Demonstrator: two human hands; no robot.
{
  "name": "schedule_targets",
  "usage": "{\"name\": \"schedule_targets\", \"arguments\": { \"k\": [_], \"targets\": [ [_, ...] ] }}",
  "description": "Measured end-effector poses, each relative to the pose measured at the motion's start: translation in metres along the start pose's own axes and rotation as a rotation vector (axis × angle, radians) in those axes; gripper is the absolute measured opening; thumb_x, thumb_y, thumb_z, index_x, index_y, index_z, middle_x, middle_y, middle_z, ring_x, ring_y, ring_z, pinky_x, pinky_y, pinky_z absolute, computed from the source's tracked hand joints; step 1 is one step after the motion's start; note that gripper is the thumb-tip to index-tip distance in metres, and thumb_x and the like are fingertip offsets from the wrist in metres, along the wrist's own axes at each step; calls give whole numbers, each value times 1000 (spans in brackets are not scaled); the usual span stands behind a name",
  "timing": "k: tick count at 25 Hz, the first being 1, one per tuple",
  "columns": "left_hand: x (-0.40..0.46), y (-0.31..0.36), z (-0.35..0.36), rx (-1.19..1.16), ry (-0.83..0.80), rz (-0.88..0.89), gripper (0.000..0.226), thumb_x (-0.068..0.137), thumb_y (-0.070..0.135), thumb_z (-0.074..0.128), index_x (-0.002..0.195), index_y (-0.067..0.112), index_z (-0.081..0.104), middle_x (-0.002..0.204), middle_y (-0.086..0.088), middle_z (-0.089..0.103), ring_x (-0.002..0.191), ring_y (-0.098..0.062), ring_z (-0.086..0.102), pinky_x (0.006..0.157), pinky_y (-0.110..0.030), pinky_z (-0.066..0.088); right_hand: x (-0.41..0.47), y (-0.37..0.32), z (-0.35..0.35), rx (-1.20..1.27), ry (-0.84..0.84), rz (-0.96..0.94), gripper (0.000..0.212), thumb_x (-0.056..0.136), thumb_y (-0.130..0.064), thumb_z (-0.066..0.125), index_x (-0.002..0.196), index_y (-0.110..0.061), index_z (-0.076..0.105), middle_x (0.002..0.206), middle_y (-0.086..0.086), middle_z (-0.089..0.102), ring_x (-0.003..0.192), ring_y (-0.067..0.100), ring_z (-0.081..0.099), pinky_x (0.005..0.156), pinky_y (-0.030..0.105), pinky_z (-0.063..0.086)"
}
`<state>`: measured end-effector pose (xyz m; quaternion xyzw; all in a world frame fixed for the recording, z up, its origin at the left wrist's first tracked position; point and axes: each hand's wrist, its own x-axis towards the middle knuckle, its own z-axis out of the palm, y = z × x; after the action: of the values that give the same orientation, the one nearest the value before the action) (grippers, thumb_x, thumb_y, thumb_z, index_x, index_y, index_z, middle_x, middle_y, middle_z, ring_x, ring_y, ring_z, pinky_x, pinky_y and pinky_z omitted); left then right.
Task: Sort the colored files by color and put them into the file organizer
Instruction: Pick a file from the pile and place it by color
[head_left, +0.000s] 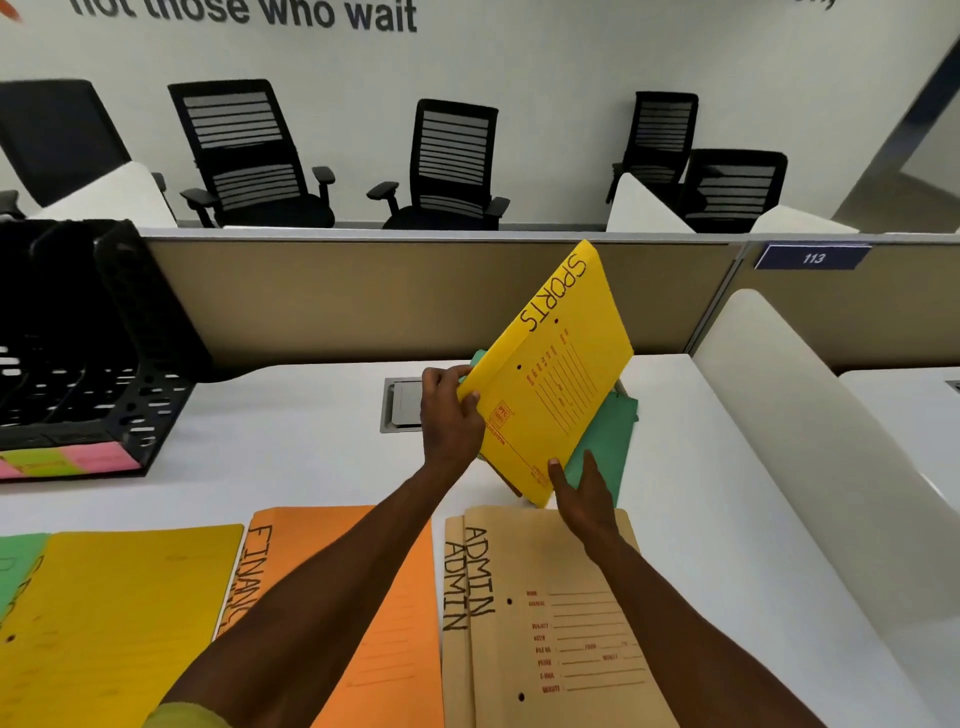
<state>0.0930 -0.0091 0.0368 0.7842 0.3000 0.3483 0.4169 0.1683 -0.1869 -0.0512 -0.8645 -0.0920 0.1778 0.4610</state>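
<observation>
**Mia:** Look down here first, close to us. There's a yellow pile (119, 613) on the left of the desk (311, 441), then an orange pile (395, 623) with FINANCE on it, then the brown files (550, 623) that say ADMIN.

**Ben:** And a bit of green (21, 561) peeking out at the far left. What is the person holding?

**Mia:** A yellow file (550, 384) that says SPORTS. It's up off the desk and tipped back. The left hand (449, 415) is pinching its left edge, thumb on the front, other fingers behind. The right hand (584, 493) is at the bottom corner with the fingers spread out flat. I can't tell if it is really holding on or just steadying it.

**Ben:** There are green files (602, 447) lying under it.

**Mia:** Yes, that looks like the pile not sorted yet. I think this yellow one should go on the yellow pile, way over on the left.

**Ben:** So how to do it well?

**Mia:** Keep the pinch tight, carry it over the orange pile without bumping anything, and lay it flat with the edges lined up.

**Ben:** And the black rack (98, 364) farther back on the left?

**Mia:** That's where the piles go later. Its slots look empty, but I can see pink and green paper underneath.
</observation>
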Motion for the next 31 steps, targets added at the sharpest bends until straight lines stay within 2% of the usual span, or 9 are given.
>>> {"name": "schedule_targets", "arguments": {
  "k": [5,8,11,14,18,22,25,28,31],
  "targets": [
    [-20,24,-29,-101,86,52,24,93,6,60,116,11,62,111,-7,49,94,-14,54,72,-15,46,-3,-22,-6,300,-14,132,85,90,-63,54,157,-22,21,157,8,36,141,29,37,116,48,32],
    [-38,23,-56,-198,133,40,25,92,6,62,115,14,61,109,-4,50,95,-14,57,74,-20,52,-10,-35,-11,504,-22,100,86,85,-64,58,155,-23,28,151,4,45,135,29,45,113,52,36],
    [-58,12,-82,-341,116,-80,29,93,9,62,114,28,58,111,5,52,98,-6,58,74,-18,52,-22,-46,-16,645,-27,29,53,91,-54,59,138,-31,51,136,3,59,119,29,58,101,58,47],
    [-81,-9,-106,-395,55,-225,30,96,15,60,121,31,54,121,4,51,107,-11,56,73,-19,50,-39,-55,-15,621,49,-21,29,93,-48,61,118,-34,63,121,1,65,109,29,60,91,54,52],
    [-120,-47,-139,-373,-52,-365,52,98,21,56,147,31,39,139,-1,47,118,-24,53,82,-33,53,-68,-58,7,563,84,-67,40,91,-39,68,128,-28,61,124,0,62,111,27,58,88,44,52],
    [-152,-81,-183,-329,-99,-526,60,93,21,66,147,23,41,146,-5,47,123,-27,53,98,-45,51,-99,-51,46,409,47,-65,53,89,-39,71,137,-22,57,133,4,61,117,30,57,98,48,50],
    [-171,-96,-221,-277,-68,-547,62,84,29,76,138,19,50,133,-7,57,112,-26,61,90,-48,56,-131,-51,83,307,-30,-35,65,86,-43,73,142,-19,51,140,8,57,123,33,55,103,52,46],
    [-182,-110,-258,-196,75,-597,60,79,38,79,129,14,54,128,-6,59,107,-22,61,85,-42,55,-169,-56,121,272,-82,-69,68,85,-39,75,143,-16,49,142,10,54,126,34,53,102,49,47],
    [-196,-129,-301,-86,118,-617,64,81,33,79,136,14,51,129,-9,59,106,-24,59,79,-36,53,-210,-66,157,281,-104,-73,65,83,-38,77,140,-17,53,136,9,59,120,34,57,99,50,49]
  ]
}}
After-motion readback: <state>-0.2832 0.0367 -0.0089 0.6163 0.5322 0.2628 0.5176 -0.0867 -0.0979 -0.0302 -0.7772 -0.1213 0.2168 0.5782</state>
